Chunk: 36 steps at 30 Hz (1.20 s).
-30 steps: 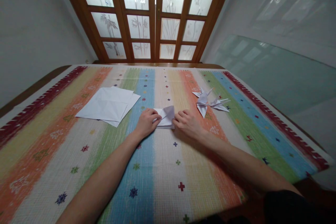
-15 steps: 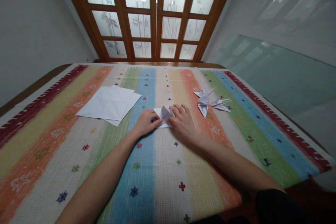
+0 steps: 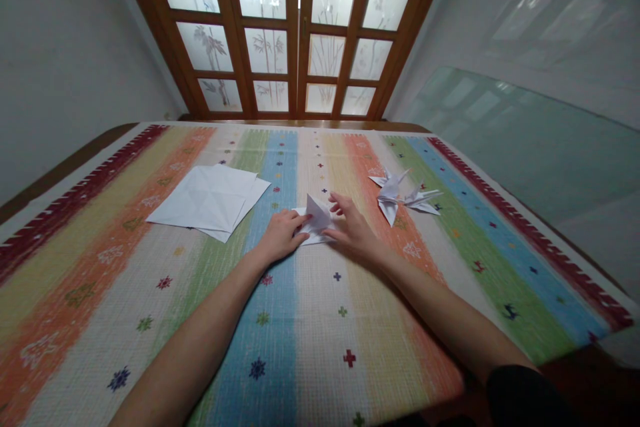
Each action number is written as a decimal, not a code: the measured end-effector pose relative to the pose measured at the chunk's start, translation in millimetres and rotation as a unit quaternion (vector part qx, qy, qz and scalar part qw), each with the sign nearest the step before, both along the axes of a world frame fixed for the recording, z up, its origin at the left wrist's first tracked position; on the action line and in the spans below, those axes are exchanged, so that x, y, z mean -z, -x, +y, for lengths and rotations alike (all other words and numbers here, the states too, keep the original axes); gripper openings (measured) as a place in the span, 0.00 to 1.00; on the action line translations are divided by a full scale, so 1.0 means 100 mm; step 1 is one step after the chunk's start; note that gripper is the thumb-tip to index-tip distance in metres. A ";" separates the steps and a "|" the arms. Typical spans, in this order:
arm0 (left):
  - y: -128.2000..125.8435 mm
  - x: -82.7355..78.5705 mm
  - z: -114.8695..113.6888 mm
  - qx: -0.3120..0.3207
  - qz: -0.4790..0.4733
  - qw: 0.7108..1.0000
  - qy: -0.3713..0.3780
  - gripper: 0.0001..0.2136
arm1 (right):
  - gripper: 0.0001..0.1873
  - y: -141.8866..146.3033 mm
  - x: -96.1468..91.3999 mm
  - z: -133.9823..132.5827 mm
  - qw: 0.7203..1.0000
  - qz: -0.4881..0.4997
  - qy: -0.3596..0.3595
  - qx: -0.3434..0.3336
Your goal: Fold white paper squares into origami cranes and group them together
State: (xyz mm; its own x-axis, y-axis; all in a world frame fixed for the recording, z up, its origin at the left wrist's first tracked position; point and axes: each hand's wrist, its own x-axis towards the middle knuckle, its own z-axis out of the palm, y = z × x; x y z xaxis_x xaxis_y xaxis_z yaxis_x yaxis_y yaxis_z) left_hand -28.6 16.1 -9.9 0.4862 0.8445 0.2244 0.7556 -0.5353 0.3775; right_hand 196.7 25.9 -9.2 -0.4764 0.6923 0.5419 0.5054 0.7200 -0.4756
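Note:
A partly folded sheet of white paper [image 3: 316, 237] lies at the middle of the table, one pointed flap standing up from it. My left hand [image 3: 283, 235] grips its left side, fingertips against the raised flap and thumb at the lower edge. On the right, my right hand [image 3: 354, 225] is open: fingers spread and lifted behind the flap, the thumb near or touching the paper's right edge. Two folded paper cranes [image 3: 391, 197] sit to the right of that hand, close together.
A few loose white paper sheets [image 3: 205, 197] lie stacked askew to the left of my hands. The striped tablecloth [image 3: 320, 320] covers the table. Beyond the far edge stand wooden doors with frosted panes [image 3: 265, 50], and a glass panel [image 3: 525, 127] leans along the right wall.
My right hand's fingers have spread and come off the paper. The flap stands taller and more upright. My left hand has stayed at the left side.

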 end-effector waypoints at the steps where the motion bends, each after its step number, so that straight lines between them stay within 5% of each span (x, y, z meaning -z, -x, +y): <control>1: 0.00 0.00 0.00 0.001 0.009 1.000 0.000 0.18 | 0.42 -0.04 0.00 0.03 0.999 0.013 0.034 -0.001; 7: -0.01 -0.02 0.02 0.007 0.045 0.999 0.005 0.17 | 0.32 -0.01 -0.09 0.13 0.990 0.040 0.138 -0.002; 12: -0.02 -0.03 0.02 0.003 0.047 0.999 0.011 0.15 | 0.27 0.18 -0.12 0.21 0.989 -0.015 0.144 0.022; 20: -0.02 -0.02 0.02 -0.005 0.042 0.999 0.013 0.17 | 0.21 0.28 0.02 0.25 0.982 -0.027 0.100 0.157; 25: -0.02 -0.04 -0.01 -0.003 -0.038 0.999 0.010 0.15 | 0.12 0.26 -0.01 0.21 0.989 -0.021 0.049 0.141; 30: 0.00 -0.01 -0.03 -0.069 -0.174 0.982 -0.034 0.13 | 0.17 0.20 -0.02 0.25 0.995 0.031 0.055 0.083; 36: -0.02 0.03 -0.01 -0.015 -0.111 0.992 -0.063 0.17 | 0.18 0.09 -0.01 0.18 0.996 -0.005 0.090 0.000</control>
